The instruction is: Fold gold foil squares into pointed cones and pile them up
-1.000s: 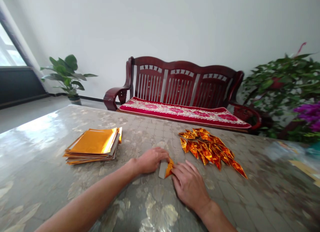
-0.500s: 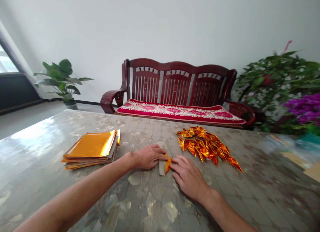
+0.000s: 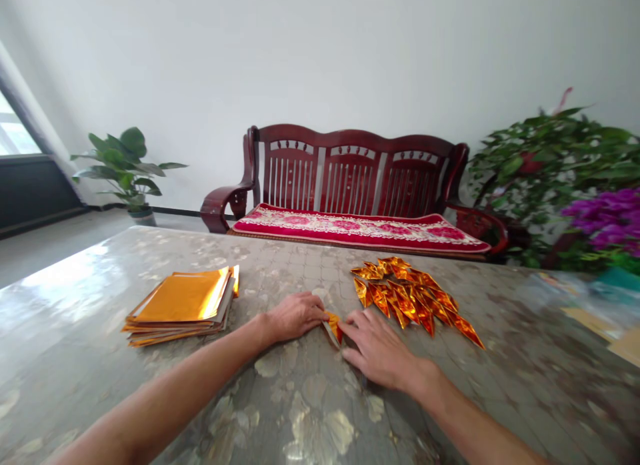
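My left hand rests on the marble-patterned table top, its fingertips pinching the left end of a small folded gold foil piece. A narrow pale strip of the foil's back slants from that piece. My right hand lies flat with its fingers apart, fingertips against the piece's lower right side. A stack of gold foil sheets sits left of my left hand. A pile of folded gold foil triangles lies above my right hand, not touching it.
Beyond the table's far edge stand a dark red wooden bench with a red floral cushion and a potted plant. A leafy plant and purple flowers are at right. Plastic and card lie on the table's right end.
The foil's pale strip, upright before, now lies narrower and slanted as the piece is folded. My right hand has shifted slightly, and the view has tilted level.
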Demonstrator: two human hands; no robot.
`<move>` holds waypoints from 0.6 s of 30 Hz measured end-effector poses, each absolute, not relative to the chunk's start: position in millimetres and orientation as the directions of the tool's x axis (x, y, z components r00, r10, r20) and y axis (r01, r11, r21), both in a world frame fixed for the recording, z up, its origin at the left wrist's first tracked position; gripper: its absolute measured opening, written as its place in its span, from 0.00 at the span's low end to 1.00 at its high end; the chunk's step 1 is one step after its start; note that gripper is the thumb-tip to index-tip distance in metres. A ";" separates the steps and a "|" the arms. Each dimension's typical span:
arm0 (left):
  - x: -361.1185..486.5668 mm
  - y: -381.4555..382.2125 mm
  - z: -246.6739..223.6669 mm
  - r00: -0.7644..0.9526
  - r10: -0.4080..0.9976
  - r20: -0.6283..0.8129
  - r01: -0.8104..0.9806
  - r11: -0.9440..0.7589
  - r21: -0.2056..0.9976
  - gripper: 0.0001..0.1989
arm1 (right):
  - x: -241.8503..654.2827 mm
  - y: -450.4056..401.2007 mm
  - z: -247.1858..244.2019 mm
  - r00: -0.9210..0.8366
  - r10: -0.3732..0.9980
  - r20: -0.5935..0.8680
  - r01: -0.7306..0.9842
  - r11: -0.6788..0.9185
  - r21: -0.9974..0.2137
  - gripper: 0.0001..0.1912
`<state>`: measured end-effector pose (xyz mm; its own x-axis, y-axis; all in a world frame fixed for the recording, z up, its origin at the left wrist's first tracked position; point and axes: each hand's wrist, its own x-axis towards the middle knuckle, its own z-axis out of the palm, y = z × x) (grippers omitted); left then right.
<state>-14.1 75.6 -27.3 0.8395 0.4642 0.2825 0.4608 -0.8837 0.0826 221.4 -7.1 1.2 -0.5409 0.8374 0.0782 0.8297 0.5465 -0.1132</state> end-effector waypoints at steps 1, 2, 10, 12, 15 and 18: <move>-13.6 69.8 -28.0 0.814 0.502 0.293 0.508 -0.859 0.061 0.14 | 221.1 -6.3 0.4 -0.539 0.840 0.072 0.830 0.543 -0.124 0.20; -12.7 63.6 -28.9 0.784 0.541 0.304 0.557 -0.829 0.039 0.14 | 220.6 -6.0 -1.0 -0.534 0.842 0.071 0.831 0.539 -0.137 0.24; -2.5 30.2 -32.0 0.694 0.631 0.347 0.683 -0.730 -0.038 0.15 | 212.9 -10.6 -23.0 -0.434 0.871 0.231 0.859 0.477 -0.184 0.11; -1.8 30.3 -31.5 0.688 0.626 0.366 0.679 -0.734 -0.019 0.14 | 213.8 -10.7 -27.4 -0.413 0.871 0.268 0.858 0.470 -0.208 0.07; -1.5 34.7 -32.8 0.674 0.623 0.397 0.661 -0.748 0.053 0.14 | 216.4 -9.5 -32.8 -0.380 0.873 0.305 0.854 0.458 -0.246 0.07; -1.1 41.1 -37.4 0.643 0.646 0.410 0.654 -0.743 0.145 0.14 | 218.4 -7.6 -37.3 -0.348 0.883 0.314 0.847 0.440 -0.300 0.08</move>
<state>-1.1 41.1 -37.4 0.6433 0.6463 0.4104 0.6536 -0.7428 0.1454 218.4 -7.6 -37.3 -0.3476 0.8834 0.3144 0.8466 0.4398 -0.2996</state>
